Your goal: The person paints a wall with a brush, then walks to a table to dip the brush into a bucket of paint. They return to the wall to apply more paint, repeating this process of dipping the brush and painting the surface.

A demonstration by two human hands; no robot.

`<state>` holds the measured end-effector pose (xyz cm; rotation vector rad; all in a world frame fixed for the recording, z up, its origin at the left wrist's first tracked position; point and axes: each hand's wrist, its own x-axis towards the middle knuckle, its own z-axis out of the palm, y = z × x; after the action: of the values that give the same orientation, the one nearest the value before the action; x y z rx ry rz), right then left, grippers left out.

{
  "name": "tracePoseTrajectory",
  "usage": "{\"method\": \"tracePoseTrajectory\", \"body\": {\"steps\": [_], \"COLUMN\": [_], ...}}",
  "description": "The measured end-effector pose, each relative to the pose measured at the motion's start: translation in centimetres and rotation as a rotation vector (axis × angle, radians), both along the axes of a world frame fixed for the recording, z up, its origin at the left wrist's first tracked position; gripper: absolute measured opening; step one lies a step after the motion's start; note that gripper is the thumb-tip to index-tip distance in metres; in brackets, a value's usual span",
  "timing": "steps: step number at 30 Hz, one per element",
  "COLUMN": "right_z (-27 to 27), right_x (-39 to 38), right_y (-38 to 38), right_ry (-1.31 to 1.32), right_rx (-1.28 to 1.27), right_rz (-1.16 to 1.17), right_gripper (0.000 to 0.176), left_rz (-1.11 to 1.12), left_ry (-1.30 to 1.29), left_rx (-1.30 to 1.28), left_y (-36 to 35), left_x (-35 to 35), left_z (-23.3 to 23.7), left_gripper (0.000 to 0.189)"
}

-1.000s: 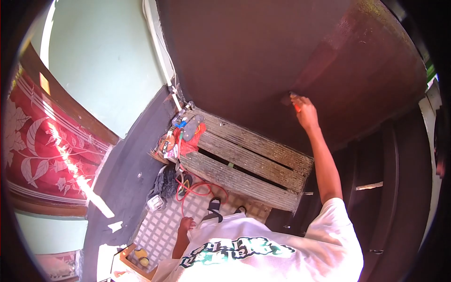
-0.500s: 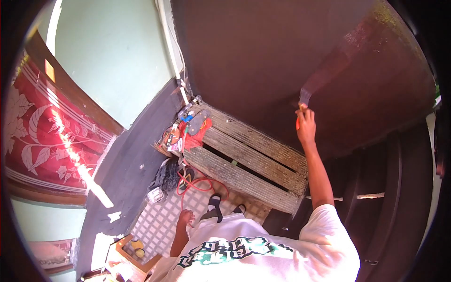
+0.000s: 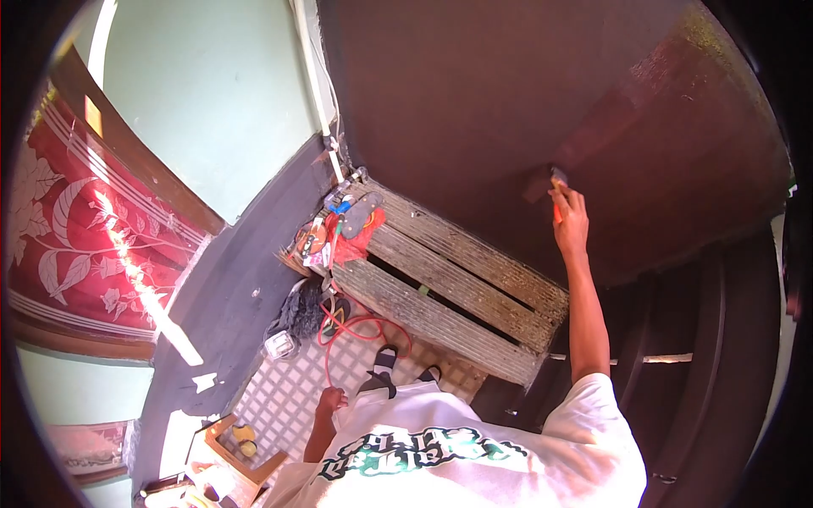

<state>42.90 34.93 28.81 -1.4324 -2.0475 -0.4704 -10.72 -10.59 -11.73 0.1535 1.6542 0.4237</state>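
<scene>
Paintbrush (image 3: 544, 181), orange-handled, is pressed to the dark brown panel (image 3: 508, 93) at full arm's reach, above the slatted pallet (image 3: 457, 284). My right hand (image 3: 572, 222) is closed around its handle. My left hand (image 3: 330, 400) hangs low by my hip, and I cannot tell whether it is curled or loose. The brush's long axis runs from my fist up and to the left in the view, bristles leading and laid against the panel. Risks, as I judge them: an overloaded brush could drip onto the pallet and the heap of tools (image 3: 339, 227) at its corner, and stretching above the red hose (image 3: 360, 332) could cost me my footing.
</scene>
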Motion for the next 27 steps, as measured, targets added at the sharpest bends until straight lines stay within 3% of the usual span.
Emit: {"method": "tracePoseTrajectory", "body": {"steps": [3, 6, 13, 15, 18, 22, 25, 27], "right_z": [2.8, 1.4, -9.0, -11.6, -12.1, -4.7, 4.5, 11.6], "right_x": [-0.7, 0.0, -0.2, 0.3, 1.1, 1.2, 0.5, 0.3], "right_y": [-0.9, -0.4, -1.2, -0.8, 0.2, 1.3, 0.2, 0.2], "right_ry": [0.028, 0.026, -0.035, -0.042, -0.015, 0.043, 0.052, 0.051], "right_rx": [0.190, 0.234, -0.214, -0.314, -0.318, -0.187, -0.012, 0.200], "right_rz": [-0.007, -0.051, -0.041, -0.015, 0.003, 0.051, 0.076, 0.099], "right_gripper": [0.046, 0.048, 0.042, 0.046, 0.050, 0.048, 0.040, 0.033], "left_rz": [-0.001, -0.024, -0.053, -0.062, -0.033, -0.046, -0.030, -0.052], "left_ry": [0.010, 0.036, 0.140, 0.142, 0.113, 0.111, 0.023, 0.010], "left_rx": [0.005, 0.058, 0.196, 0.132, 0.070, -0.047, 0.121, 0.116], "left_y": [1.2, 2.6, 2.7, 2.2, 1.1, 1.0, -0.5, 0.6], "left_x": [0.8, 1.1, 0.3, 0.2, 0.0, 0.8, -0.3, 0.1], "left_z": [1.8, 3.2, 3.3, 3.7, 4.0, 5.1, -1.5, -1.9], "left_gripper": [0.026, 0.026, 0.025, 0.025, 0.025, 0.025, 0.026, 0.026]}}
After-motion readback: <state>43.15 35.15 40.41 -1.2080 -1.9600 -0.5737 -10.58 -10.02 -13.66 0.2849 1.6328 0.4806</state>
